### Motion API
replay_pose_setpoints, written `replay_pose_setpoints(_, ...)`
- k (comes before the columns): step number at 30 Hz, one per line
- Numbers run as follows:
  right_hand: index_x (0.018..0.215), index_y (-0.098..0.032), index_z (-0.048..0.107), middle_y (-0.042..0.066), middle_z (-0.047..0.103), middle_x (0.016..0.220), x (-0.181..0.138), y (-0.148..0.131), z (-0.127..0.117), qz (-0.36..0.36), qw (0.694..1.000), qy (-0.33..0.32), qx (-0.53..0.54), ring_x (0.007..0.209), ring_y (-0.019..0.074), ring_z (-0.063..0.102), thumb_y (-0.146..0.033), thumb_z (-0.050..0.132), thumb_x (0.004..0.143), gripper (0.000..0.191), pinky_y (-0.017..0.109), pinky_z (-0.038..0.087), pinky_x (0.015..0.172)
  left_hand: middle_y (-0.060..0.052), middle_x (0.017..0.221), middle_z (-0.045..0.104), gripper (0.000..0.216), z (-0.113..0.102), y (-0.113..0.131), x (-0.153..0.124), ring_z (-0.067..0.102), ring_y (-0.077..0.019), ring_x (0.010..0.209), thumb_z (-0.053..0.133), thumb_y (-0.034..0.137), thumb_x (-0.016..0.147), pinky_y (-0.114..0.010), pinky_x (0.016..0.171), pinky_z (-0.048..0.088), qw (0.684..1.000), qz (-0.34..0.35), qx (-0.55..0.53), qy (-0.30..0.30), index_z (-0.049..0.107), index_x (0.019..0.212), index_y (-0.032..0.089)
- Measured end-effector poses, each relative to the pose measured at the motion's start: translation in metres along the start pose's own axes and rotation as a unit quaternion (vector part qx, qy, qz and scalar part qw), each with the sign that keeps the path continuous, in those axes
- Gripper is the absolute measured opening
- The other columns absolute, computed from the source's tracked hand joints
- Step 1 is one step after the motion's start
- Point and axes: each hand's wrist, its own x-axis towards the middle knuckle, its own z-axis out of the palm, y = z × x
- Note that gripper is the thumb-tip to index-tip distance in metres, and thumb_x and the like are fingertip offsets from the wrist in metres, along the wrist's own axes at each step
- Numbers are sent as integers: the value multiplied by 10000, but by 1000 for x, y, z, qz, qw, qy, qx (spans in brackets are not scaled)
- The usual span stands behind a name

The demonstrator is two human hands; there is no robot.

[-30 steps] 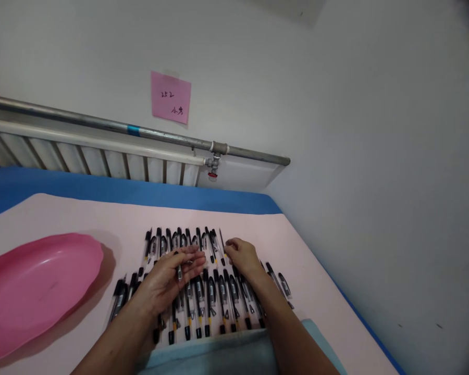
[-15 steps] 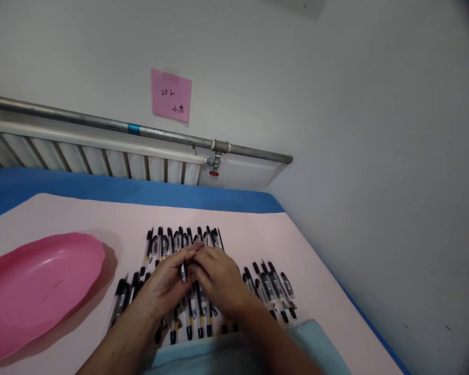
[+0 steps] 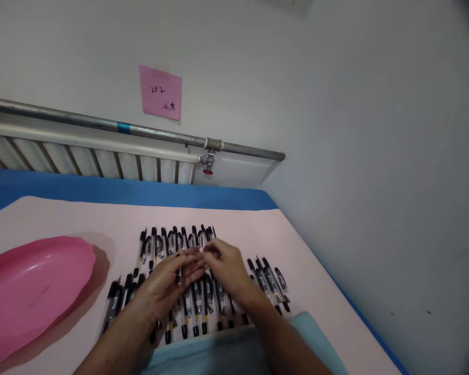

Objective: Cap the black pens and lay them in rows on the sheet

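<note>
My left hand (image 3: pixel 170 281) is turned palm up, cupped, its fingers stretched toward the right hand. A small silvery pen part (image 3: pixel 180 276) shows in it by the thumb. My right hand (image 3: pixel 227 268) has its thumb and fingers pinched together at the left fingertips; whatever they hold is too small or hidden to name. Under and around both hands lie rows of clear-barrelled pens with black ends (image 3: pixel 184 317), with black pen caps (image 3: pixel 208 289) and small metal pieces among them. The hands cover part of these rows.
On the left stands a pink oval basin (image 3: pixel 35 281). More pens and caps (image 3: pixel 271 281) lie on the right of the pink tabletop (image 3: pixel 113 216). Light blue cloth (image 3: pixel 234 344) covers the near edge. Behind are a radiator (image 3: pixel 109 164), a pipe (image 3: pixel 250 150) and a wall.
My right hand has drawn back slightly to the right, and my left fingers have opened out flatter. The silvery part in the left palm shows less. The whole view has shifted a little.
</note>
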Motion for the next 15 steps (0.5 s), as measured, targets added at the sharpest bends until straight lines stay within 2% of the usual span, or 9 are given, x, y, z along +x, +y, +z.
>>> replay_pose_setpoints(3,731,-171,588,-2,611,707,11,21,-18,78,995,68,-6,686,132,558,-181,452,739,137,220,410,638,-137,860,648,150,-5,7,0,614,-135,639,554,73,738,-240,548,507,999,-16,21,41,616,870,110)
replay_pose_setpoints(5,681,-170,600,3,612,675,15,34,-26,110,991,50,-60,676,139,558,-159,456,712,147,223,399,629,-84,754,634,149,-9,9,2,536,-74,487,572,109,741,-169,402,420,999,-10,21,45,607,885,115)
replay_pose_setpoints(7,668,-170,613,10,618,663,16,42,-28,114,988,9,-108,668,142,557,-141,458,695,159,223,390,620,-36,668,592,146,-12,9,4,448,-40,411,588,140,739,-137,329,319,999,-2,10,36,603,881,110)
replay_pose_setpoints(9,686,-170,625,17,627,669,15,45,-26,102,985,-20,-139,666,143,558,-135,457,695,172,221,383,614,-18,630,561,142,-13,8,6,409,-32,394,595,162,739,-135,308,270,999,-1,4,33,603,867,102)
replay_pose_setpoints(11,705,-169,633,24,636,683,14,46,-24,91,984,-32,-153,670,143,561,-138,453,705,183,219,382,614,-16,621,551,140,-11,8,6,411,-34,400,597,166,739,-137,314,276,999,-5,3,35,605,861,99)
replay_pose_setpoints(15,721,-172,638,24,643,703,15,47,-25,83,988,-17,-132,682,142,566,-159,440,740,199,219,389,631,-43,658,588,127,-6,11,2,510,-62,481,565,111,752,-152,407,400,999,-8,-3,41,611,870,97)
